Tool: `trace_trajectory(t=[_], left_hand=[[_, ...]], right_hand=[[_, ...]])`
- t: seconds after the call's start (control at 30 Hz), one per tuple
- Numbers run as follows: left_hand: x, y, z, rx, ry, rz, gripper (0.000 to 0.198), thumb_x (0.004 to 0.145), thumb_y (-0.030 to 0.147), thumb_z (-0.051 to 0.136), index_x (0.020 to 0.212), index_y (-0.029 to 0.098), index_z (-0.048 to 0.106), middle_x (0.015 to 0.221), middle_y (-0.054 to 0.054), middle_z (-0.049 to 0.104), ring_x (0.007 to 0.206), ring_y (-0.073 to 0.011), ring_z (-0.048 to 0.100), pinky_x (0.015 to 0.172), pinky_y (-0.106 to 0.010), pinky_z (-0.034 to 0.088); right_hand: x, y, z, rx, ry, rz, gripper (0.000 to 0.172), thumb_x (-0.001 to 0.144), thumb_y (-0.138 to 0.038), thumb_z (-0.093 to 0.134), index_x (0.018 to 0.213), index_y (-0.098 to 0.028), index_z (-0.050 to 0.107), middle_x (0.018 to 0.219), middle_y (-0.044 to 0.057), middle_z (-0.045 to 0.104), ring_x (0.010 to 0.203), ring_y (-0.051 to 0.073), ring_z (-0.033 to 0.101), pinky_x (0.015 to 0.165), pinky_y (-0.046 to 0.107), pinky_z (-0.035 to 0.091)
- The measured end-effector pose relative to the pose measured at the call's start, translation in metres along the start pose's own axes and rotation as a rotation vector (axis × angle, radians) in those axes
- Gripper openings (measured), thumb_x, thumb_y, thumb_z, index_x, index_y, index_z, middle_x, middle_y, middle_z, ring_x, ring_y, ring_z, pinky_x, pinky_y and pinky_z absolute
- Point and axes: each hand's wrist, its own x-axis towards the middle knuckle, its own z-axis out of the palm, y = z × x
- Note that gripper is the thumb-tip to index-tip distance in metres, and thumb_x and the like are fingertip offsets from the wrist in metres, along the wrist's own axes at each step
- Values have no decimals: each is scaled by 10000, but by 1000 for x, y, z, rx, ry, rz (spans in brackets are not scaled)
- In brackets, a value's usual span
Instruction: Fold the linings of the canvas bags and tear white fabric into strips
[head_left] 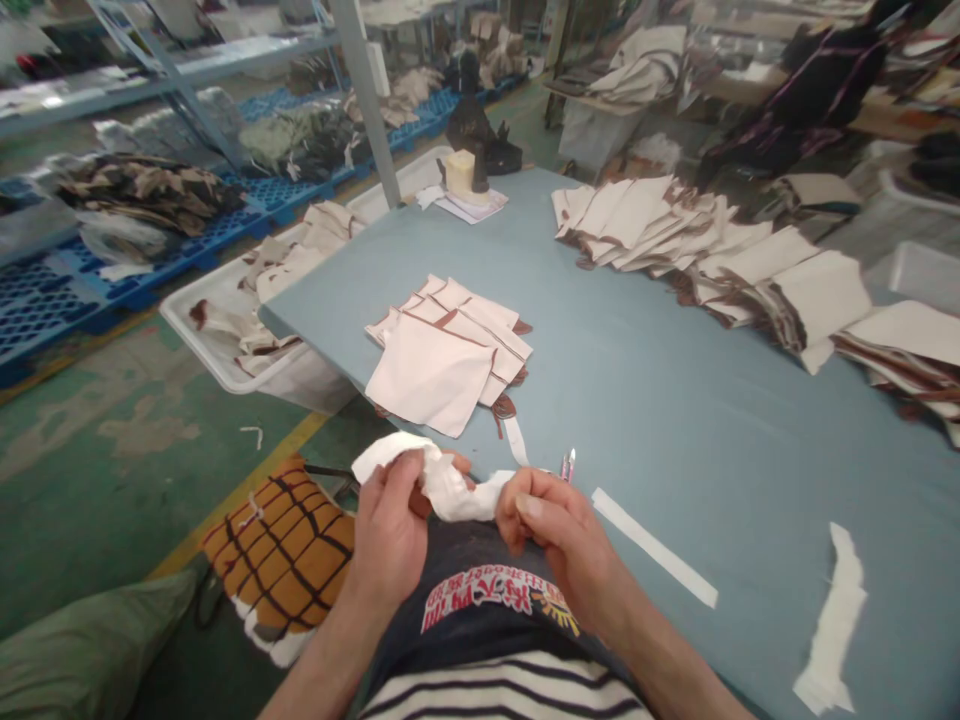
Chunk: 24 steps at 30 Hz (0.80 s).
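Striped black-and-white cloth shirt (502,688) nearest; left hand (394,530) and right hand (555,520) fingers pinch crumpled white cloth-like strip (451,492); looks light, soft; best held near both ends.

The apron (480,632) is dark with red lettering (487,592), the top (502,690) striped.

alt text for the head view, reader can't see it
A person's left hand and right hand hold a crumpled white strip between them at the edge of a blue-grey table. On it lie a small stack of cream fabric pieces, loose white strips and, farther back, a long row of similar pieces.
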Motion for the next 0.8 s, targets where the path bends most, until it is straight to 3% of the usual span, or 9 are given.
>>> trace_trajectory(t=[0.17,0.3,0.43,0.6,0.7,0.8], left_hand=[[11,14,3,-223,154,-228,78,899,229,630,909,153,642,758,-67,779,618,-190,738,610,-274,606],[16,22,2,-330,196,-338,215,979,165,485,1058,119,679,756,-74,774,619,-189,745,649,-315,641],[14,33,5,-377,215,-369,295,1006,129,413,1125,96,680,736,-80,763,581,-176,732,636,-307,649],[2,46,10,-375,166,-427,291,1008,127,415,1113,93,684,771,-88,763,605,-174,740,596,-268,643],[0,52,15,-412,156,-440,314,1016,119,382,1113,88,680,791,-96,767,646,-187,756,606,-271,649],[9,56,17,-456,241,-406,353,1024,105,336,1150,68,663,740,-90,760,602,-192,750,552,-268,639]], right_hand=[[9,2,-24,-161,193,-145,305,929,-462,653,773,-200,648,706,-13,607,635,139,490,638,272,403],[18,14,-42,-259,224,-134,262,903,-462,694,944,-203,699,882,38,727,810,192,626,795,324,474],[21,21,-49,-373,81,-166,272,889,-365,676,1116,-220,713,1157,80,740,1108,272,645,1021,429,440],[26,4,-37,-505,-108,-249,579,796,-172,620,1367,-264,623,1433,55,613,1338,297,517,1156,470,322],[30,-5,-27,-449,-277,-180,611,703,-110,602,1288,-266,680,1298,38,694,1216,287,591,1093,446,395],[28,-3,-24,-230,-397,22,423,722,-203,634,1131,-221,743,1036,46,765,922,243,671,879,380,514]])
